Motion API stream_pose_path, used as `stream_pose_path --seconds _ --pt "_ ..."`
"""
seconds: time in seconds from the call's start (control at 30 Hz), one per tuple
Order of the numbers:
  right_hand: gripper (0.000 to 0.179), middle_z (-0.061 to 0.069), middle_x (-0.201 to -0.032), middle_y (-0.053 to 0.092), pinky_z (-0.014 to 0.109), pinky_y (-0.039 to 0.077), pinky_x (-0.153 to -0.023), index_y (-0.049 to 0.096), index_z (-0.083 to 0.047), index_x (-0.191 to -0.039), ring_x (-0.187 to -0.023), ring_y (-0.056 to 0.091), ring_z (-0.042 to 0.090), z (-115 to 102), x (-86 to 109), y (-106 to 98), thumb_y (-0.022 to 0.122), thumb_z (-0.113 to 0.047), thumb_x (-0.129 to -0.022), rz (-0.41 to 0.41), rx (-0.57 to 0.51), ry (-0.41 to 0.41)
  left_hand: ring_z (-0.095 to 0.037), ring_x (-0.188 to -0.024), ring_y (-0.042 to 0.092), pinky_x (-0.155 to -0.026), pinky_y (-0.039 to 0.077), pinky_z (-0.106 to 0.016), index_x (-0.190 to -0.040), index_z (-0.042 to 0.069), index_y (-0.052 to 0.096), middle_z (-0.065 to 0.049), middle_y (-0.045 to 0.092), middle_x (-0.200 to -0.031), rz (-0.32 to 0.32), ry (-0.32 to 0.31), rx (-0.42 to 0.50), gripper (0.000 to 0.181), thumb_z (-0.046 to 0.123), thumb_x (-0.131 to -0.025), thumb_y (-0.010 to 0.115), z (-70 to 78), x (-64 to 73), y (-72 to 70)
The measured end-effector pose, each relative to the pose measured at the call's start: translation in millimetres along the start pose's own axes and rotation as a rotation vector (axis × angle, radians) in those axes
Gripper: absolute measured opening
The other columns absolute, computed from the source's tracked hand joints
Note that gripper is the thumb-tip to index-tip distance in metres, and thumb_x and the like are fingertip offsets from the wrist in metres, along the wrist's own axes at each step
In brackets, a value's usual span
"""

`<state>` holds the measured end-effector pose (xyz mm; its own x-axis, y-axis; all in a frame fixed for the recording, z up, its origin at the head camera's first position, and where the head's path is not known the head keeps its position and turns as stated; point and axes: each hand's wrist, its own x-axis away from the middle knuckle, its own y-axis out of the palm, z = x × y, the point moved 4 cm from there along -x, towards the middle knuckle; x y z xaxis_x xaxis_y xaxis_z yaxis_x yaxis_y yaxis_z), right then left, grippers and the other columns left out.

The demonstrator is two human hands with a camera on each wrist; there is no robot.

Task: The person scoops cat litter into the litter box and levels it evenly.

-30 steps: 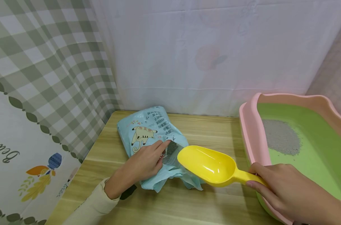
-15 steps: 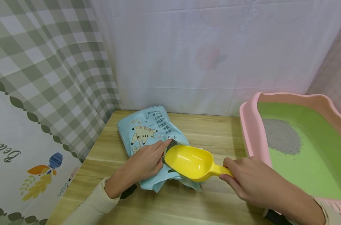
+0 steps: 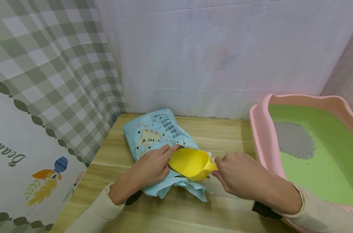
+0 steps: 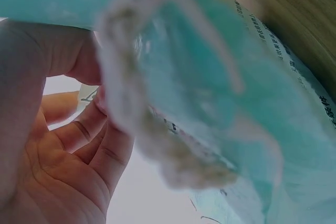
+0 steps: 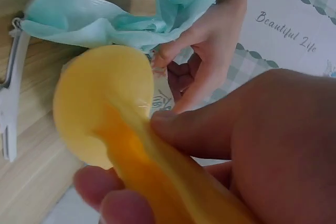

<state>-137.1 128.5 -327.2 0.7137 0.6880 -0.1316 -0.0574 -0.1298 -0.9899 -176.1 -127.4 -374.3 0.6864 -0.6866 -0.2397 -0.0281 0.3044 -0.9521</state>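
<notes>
Yellow scoop (image 3: 189, 164) and right hand (image 3: 246, 176) have moved left since the earlier frames, away from the pink-rimmed green litter box (image 3: 266, 142) and up to the torn mouth of the light-blue cat-litter bag (image 3: 161, 129); how deep the scoop's front edge sits there, I cannot tell. Its handle is gripped by the right hand, thumb on one side and fingers curled round the other. Beside the scoop, the left hand (image 3: 153, 165) pinches the bag's torn edge between thumb and fingers. The bag, printed with a cartoon cat, lies on the wood-grain table (image 3: 220, 131), its crumpled flap spread toward the person. Grey litter (image 3: 295, 140) is heaped in the box at right, and a slim white plastic piece (image 5: 13, 98) lies on the table near the scoop
</notes>
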Motion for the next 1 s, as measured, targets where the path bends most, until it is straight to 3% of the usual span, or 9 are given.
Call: stream_pose_path --seconds 0.2,0.5,0.67,1.0 --pt "0.046 -0.005 -0.060 0.038 0.026 0.032 -0.046 0.050 -0.018 -0.066 -0.049 0.035 0.012 -5 -18.3 -10 0.080 -0.023 -0.100 -0.090 0.028 -0.051 -0.013 -0.063 0.043 -0.059 0.049 -0.025 -0.151 -0.004 0.058 -0.010 0.063 -0.106 0.003 0.016 -0.010 0.065 -0.006 -0.087 0.069 0.3 -0.2 -1.7" --pt "0.045 0.000 -0.067 0.046 0.030 0.043 -0.047 0.052 -0.018 -0.065 -0.053 0.043 0.017 -14 -41.4 -11 0.077 -0.024 -0.101 -0.243 0.064 -0.013 -0.013 -0.063 0.043 -0.060 0.049 -0.025 -0.153 -0.004 0.056 -0.009 0.062 -0.106 -0.011 0.005 0.001 0.066 -0.005 -0.088 0.070 0.5 0.9 -2.1" --pt "0.043 0.001 -0.067 0.047 0.030 0.046 -0.048 0.054 -0.016 -0.066 -0.053 0.046 0.017 -16 -47.8 -6 0.076 -0.023 -0.102 -0.240 0.039 0.010 -0.014 -0.068 0.048 -0.065 0.054 -0.028 -0.154 -0.005 0.054 -0.010 0.065 -0.110 -0.022 0.005 -0.006 0.068 -0.004 -0.089 0.071 1.2 -0.8 -1.7" --pt "0.045 -0.001 -0.061 0.043 0.029 0.043 -0.045 0.051 -0.016 -0.062 -0.049 0.044 0.017 -19 -53.5 16 0.073 -0.016 -0.102 -0.127 -0.018 0.029 -0.017 -0.073 0.054 -0.071 0.060 -0.032 -0.156 -0.006 0.051 -0.013 0.066 -0.116 -0.027 -0.009 -0.013 0.070 -0.003 -0.090 0.071 1.3 -0.2 -2.0"
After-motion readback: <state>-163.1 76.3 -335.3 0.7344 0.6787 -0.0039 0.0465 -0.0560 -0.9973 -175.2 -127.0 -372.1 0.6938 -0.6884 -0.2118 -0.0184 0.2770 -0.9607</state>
